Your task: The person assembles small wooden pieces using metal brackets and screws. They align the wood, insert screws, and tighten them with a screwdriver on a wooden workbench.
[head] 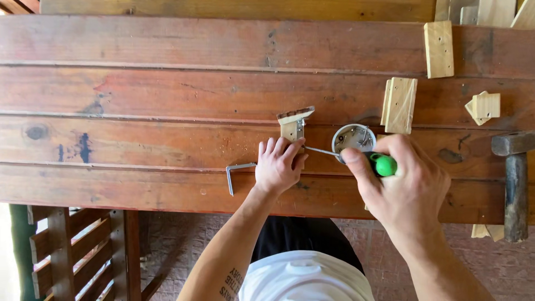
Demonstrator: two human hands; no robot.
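Left hand (278, 165) pressing down on a small wooden block (292, 125) on the workbench (167, 95), right hand (404, 187) gripping a green-handled screwdriver (362, 158) aimed at the block, round tin (353, 137) just right of the block, metal bracket (237, 174) left of it, hammer (515, 184) far right

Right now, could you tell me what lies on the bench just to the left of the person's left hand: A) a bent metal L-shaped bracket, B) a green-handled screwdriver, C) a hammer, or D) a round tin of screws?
A: the bent metal bracket lies left of the left hand; the hammer is at the far right, the round tin sits by the right hand, which grips the green-handled screwdriver.
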